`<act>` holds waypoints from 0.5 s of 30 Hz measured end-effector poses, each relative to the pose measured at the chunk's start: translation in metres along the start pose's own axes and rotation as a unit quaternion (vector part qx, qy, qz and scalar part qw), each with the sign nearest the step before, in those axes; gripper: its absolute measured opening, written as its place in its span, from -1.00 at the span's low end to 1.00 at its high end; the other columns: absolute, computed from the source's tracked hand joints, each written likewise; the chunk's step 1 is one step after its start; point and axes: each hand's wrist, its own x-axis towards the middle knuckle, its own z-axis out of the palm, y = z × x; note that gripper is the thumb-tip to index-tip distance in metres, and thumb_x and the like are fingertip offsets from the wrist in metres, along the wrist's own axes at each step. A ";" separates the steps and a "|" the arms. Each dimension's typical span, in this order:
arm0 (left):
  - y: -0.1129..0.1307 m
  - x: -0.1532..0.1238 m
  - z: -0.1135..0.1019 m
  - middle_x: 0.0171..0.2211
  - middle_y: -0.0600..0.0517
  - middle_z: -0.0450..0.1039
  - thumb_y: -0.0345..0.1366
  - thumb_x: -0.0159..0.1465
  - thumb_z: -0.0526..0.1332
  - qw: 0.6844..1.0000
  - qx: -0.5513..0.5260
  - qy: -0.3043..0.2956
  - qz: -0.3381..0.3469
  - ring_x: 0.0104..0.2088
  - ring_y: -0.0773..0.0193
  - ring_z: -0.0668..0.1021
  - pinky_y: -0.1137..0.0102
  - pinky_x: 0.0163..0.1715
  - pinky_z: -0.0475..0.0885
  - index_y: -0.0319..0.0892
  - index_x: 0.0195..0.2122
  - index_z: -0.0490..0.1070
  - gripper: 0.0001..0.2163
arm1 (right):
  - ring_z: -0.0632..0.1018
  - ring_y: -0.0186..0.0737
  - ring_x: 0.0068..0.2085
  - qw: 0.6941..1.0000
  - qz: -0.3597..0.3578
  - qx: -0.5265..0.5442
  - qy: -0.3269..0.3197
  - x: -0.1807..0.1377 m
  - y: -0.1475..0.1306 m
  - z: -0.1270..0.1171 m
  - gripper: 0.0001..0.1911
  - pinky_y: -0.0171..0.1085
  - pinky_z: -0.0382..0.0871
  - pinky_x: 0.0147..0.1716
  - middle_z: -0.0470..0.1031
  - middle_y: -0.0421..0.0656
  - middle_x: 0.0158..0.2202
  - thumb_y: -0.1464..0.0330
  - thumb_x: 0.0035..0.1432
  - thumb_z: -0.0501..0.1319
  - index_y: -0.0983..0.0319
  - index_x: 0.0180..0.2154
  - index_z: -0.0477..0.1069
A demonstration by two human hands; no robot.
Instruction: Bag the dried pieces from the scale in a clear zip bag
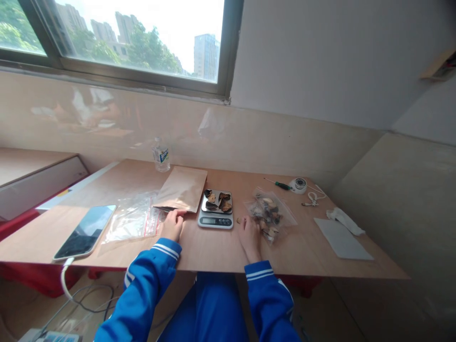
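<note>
A small digital scale (215, 221) stands between my hands, with several dark, curled dried pieces (218, 201) on its metal pan; they look like dried mushroom. My left hand (173, 225) lies on the table at the near edge of a brown paper pouch (185, 187), its fingers loosely stretched and apparently touching the pouch. My right hand (250, 233) rests beside clear plastic bags of dried pieces (270, 213), holding nothing that I can see. Close to its fingertips is a tiny crumb (238, 220) on the table.
Left of the pouch lie clear zip bags (133, 218) and a phone (85, 232) on a white cable. A plastic bottle (161, 156) stands at the back. To the right are a green screwdriver (282, 185), a dome camera (298, 185), a white sheet (342, 238) and a crumpled tissue (344, 221).
</note>
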 end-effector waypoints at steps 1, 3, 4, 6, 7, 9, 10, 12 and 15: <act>-0.002 0.001 0.002 -0.25 -0.06 0.43 -0.36 0.10 -0.03 1.000 0.010 0.024 -0.008 -0.17 0.17 0.48 0.23 -0.05 0.38 -0.20 -0.27 0.41 -0.73 | 0.47 -0.19 -0.30 1.000 0.007 0.006 0.001 0.000 0.001 0.000 -0.73 -0.26 0.09 -0.30 0.51 -0.08 -0.35 0.40 0.26 -0.09 0.26 -0.35 0.34; -0.006 0.002 0.006 -0.21 -0.09 0.39 -0.37 0.11 -0.02 0.997 0.040 0.052 -0.027 -0.16 0.15 0.48 0.21 -0.06 0.39 -0.21 -0.19 0.40 -0.71 | 0.47 -0.19 -0.31 1.000 0.013 0.014 0.003 -0.001 0.003 0.000 -0.73 -0.26 0.09 -0.30 0.52 -0.08 -0.34 0.40 0.25 -0.10 0.26 -0.35 0.35; -0.008 0.002 0.007 -0.19 -0.10 0.38 -0.36 0.12 -0.02 0.996 0.060 0.060 -0.036 -0.16 0.14 0.47 0.20 -0.06 0.39 -0.21 -0.16 0.39 -0.70 | 0.47 -0.19 -0.31 1.000 0.012 0.016 0.003 -0.001 0.003 0.001 -0.72 -0.26 0.10 -0.29 0.52 -0.07 -0.34 0.39 0.25 -0.10 0.26 -0.35 0.35; -0.012 0.002 0.010 -0.15 -0.13 0.36 -0.36 0.14 -0.01 0.991 0.108 0.069 -0.046 -0.11 0.09 0.44 0.16 -0.05 0.38 -0.21 -0.11 0.38 -0.68 | 0.47 -0.18 -0.31 1.000 0.008 0.021 0.004 0.000 0.004 0.002 -0.72 -0.26 0.11 -0.29 0.51 -0.07 -0.35 0.38 0.25 -0.10 0.26 -0.35 0.35; -0.013 0.002 0.011 -0.12 -0.14 0.35 -0.36 0.14 0.00 0.988 0.132 0.072 -0.047 -0.08 0.06 0.42 0.13 -0.04 0.36 -0.22 -0.09 0.38 -0.67 | 0.47 -0.18 -0.31 1.000 0.007 0.024 0.005 0.000 0.005 0.003 -0.72 -0.26 0.11 -0.29 0.51 -0.07 -0.35 0.37 0.24 -0.10 0.26 -0.35 0.35; -0.015 0.002 0.014 -0.05 -0.19 0.32 -0.37 0.14 0.01 0.982 0.171 0.074 -0.035 -0.03 0.01 0.39 0.11 0.00 0.33 -0.26 -0.05 0.37 -0.65 | 0.47 -0.18 -0.32 0.999 0.010 0.032 0.011 0.001 0.005 0.004 -0.71 -0.26 0.13 -0.29 0.51 -0.06 -0.36 0.36 0.23 -0.10 0.26 -0.35 0.36; -0.017 0.002 0.016 -0.02 -0.21 0.31 -0.38 0.14 0.02 0.980 0.184 0.074 -0.022 -0.01 -0.01 0.37 0.11 0.02 0.31 -0.29 -0.04 0.36 -0.64 | 0.47 -0.18 -0.33 0.999 0.011 0.039 0.016 0.001 0.006 0.004 -0.71 -0.26 0.14 -0.29 0.51 -0.05 -0.36 0.36 0.23 -0.10 0.26 -0.35 0.36; -0.019 0.002 0.018 0.00 -0.23 0.30 -0.39 0.14 0.02 0.976 0.205 0.067 0.008 0.01 -0.02 0.35 0.13 0.03 0.30 -0.32 -0.03 0.35 -0.63 | 0.47 -0.17 -0.33 0.998 0.013 0.059 0.029 0.001 0.007 0.006 -0.71 -0.25 0.16 -0.29 0.52 -0.04 -0.35 0.34 0.21 -0.10 0.26 -0.34 0.37; -0.019 0.001 0.020 -0.07 -0.22 0.35 -0.40 0.15 0.01 0.968 0.244 0.043 0.052 -0.01 -0.01 0.37 0.15 0.00 0.31 -0.31 -0.06 0.37 -0.65 | 0.48 -0.13 -0.32 0.993 0.017 0.108 0.041 0.001 0.010 0.007 -0.71 -0.24 0.21 -0.30 0.53 -0.02 -0.34 0.30 0.18 -0.08 0.26 -0.32 0.37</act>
